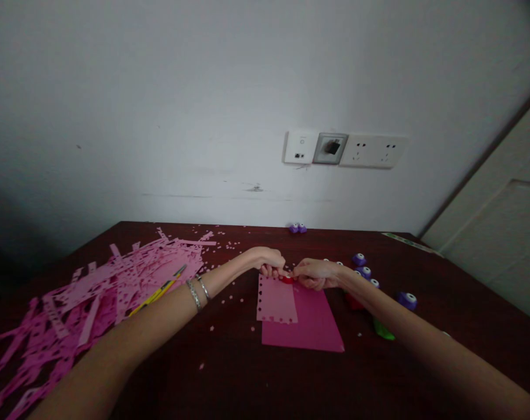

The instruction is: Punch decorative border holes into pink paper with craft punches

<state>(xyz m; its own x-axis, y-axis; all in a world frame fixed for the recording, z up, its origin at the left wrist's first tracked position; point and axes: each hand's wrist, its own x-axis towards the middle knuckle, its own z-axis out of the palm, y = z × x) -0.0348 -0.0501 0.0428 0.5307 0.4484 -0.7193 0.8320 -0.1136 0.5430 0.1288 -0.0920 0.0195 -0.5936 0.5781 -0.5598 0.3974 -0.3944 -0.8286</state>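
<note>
A light pink sheet (277, 300) with small holes punched along its left and bottom edges overlaps a darker pink sheet (304, 332) on the dark table. At the light sheet's top edge sits a small red hole punch (288, 280), between my two hands. My left hand (270, 262), fingers curled, pinches the sheet's top edge beside the punch. From the other side my right hand (314, 273) is closed, its fingertips at the red punch. Which part of the punch each fingertip presses is too small to tell.
Cut pink strips (94, 297) lie heaped at the left, with a yellow cutter (160, 290) on them. Purple punches (407, 300) and a green one (383, 330) are around my right forearm. Two more purple punches (297, 228) stand by the wall. Tiny pink cutouts dot the table (230, 385).
</note>
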